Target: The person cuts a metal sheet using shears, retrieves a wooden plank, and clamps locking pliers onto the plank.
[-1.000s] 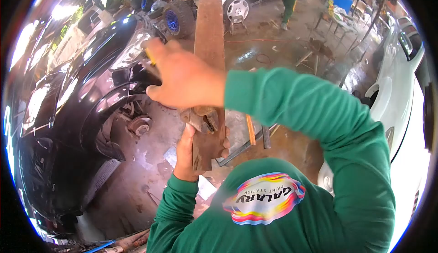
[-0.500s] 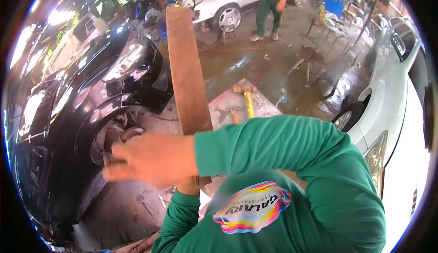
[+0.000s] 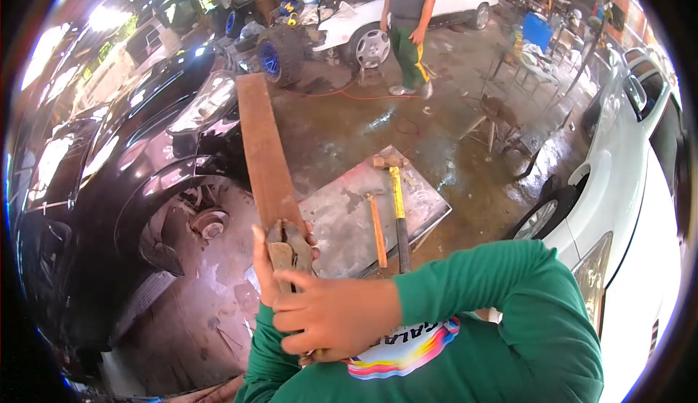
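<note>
My left hand is wrapped round the lower part of a long wooden plank, its thumb on the left side and fingertips showing on the right. Against the plank's near face lies a worn grey metal tool with jaws, like pliers. My right hand, slightly blurred, crosses in front with its fingers curled over the tool's lower part, which it hides. Beyond my hands, a large yellow-and-black hammer and a smaller wood-handled hammer lie on a scuffed flat panel.
A black car with an exposed brake disc stands close at left. At right is a silver-white car. Ahead, a person stands by a white car and a blue-rimmed wheel. A red hose crosses the floor.
My right hand has moved right and down from the left onto the tool. The plank has shifted left and lower, and the tool now shows. The standing person has moved slightly left.
</note>
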{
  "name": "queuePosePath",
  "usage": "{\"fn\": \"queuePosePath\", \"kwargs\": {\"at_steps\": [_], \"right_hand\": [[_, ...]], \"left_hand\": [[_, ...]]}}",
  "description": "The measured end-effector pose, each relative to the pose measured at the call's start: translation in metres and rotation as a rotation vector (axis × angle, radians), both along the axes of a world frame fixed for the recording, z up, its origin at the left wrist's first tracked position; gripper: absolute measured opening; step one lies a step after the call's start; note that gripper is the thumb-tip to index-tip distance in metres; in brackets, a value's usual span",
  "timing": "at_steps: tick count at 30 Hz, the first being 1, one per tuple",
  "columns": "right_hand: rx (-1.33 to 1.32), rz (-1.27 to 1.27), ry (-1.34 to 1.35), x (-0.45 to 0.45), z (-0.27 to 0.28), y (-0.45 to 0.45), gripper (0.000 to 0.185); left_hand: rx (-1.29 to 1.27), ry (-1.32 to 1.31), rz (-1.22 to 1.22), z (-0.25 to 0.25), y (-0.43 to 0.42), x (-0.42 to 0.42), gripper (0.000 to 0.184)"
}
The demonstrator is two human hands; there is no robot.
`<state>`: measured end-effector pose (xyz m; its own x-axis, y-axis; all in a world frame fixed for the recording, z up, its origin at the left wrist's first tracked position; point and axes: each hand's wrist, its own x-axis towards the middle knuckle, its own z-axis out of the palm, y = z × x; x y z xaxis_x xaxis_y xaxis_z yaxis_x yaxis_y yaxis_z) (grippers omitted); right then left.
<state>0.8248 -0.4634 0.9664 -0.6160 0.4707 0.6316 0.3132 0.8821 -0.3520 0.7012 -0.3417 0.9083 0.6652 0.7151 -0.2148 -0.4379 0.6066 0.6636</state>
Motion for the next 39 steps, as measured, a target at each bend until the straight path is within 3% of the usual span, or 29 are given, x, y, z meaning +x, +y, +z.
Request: {"fn": "queuePosePath", "kwargs": {"at_steps": [5, 6, 10, 11, 13, 15, 17, 21, 23, 24, 27, 31, 35, 37, 39], "right_hand": [[-0.136, -0.16, 0.011, 0.049, 0.009, -0.033, 0.031], [-0.205, -0.21, 0.03, 0.058, 0.006, -0.039, 0.035], [-0.354, -0.296, 0.147, 0.08, -0.017, -0.061, 0.048], [-0.352, -0.289, 0.145, 0.087, -0.019, -0.063, 0.048], [-0.523, -0.501, 0.102, 0.103, -0.023, -0.067, 0.056], [-0.749, -0.743, 0.271, 0.126, -0.035, -0.066, 0.055], [-0.674, -0.879, 0.444, 0.156, -0.037, -0.053, 0.046], [-0.63, -0.801, 0.436, 0.192, -0.035, -0.015, 0.042], [-0.494, -0.908, 0.304, 0.195, -0.03, 0.008, 0.037], [-0.482, -0.806, 0.382, 0.191, -0.016, 0.017, 0.034], [-0.562, -0.832, 0.473, 0.182, -0.033, 0.068, 0.026], [-0.373, -0.897, 0.41, 0.114, 0.009, 0.097, 0.035], [-0.15, -0.575, 0.416, 0.043, 0.019, 0.099, 0.033], [-0.03, -0.297, 0.319, 0.015, 0.014, 0.087, 0.028], [-0.073, -0.217, 0.244, -0.012, 0.009, 0.052, 0.028]], "left_hand": [[0.145, -0.076, 0.153, 0.002, 0.018, -0.01, 0.074], [0.124, -0.137, 0.192, 0.007, 0.015, -0.008, 0.065], [0.116, -0.122, 0.256, 0.015, 0.003, -0.004, 0.067], [0.211, -0.071, 0.29, 0.009, 0.002, -0.004, 0.07], [0.308, -0.016, 0.327, 0.008, 0.002, -0.011, 0.073], [0.283, -0.113, -0.032, 0.01, 0.004, -0.026, 0.085], [0.236, -0.042, -0.073, 0.006, -0.008, -0.029, 0.09], [0.108, 0.149, -0.278, -0.019, -0.025, -0.031, 0.101], [0.112, 0.09, -0.29, -0.026, -0.036, -0.017, 0.1], [0.097, 0.088, -0.282, -0.029, -0.041, -0.014, 0.099], [0.078, 0.068, -0.3, -0.041, -0.045, -0.013, 0.094], [0.099, 0.153, -0.353, -0.044, -0.054, -0.009, 0.087], [-0.036, 0.083, -0.394, -0.066, -0.057, -0.005, 0.074], [-0.081, 0.2, -0.418, -0.081, -0.056, 0.002, 0.073], [-0.024, 0.23, -0.324, -0.08, -0.065, 0.006, 0.073]]}}
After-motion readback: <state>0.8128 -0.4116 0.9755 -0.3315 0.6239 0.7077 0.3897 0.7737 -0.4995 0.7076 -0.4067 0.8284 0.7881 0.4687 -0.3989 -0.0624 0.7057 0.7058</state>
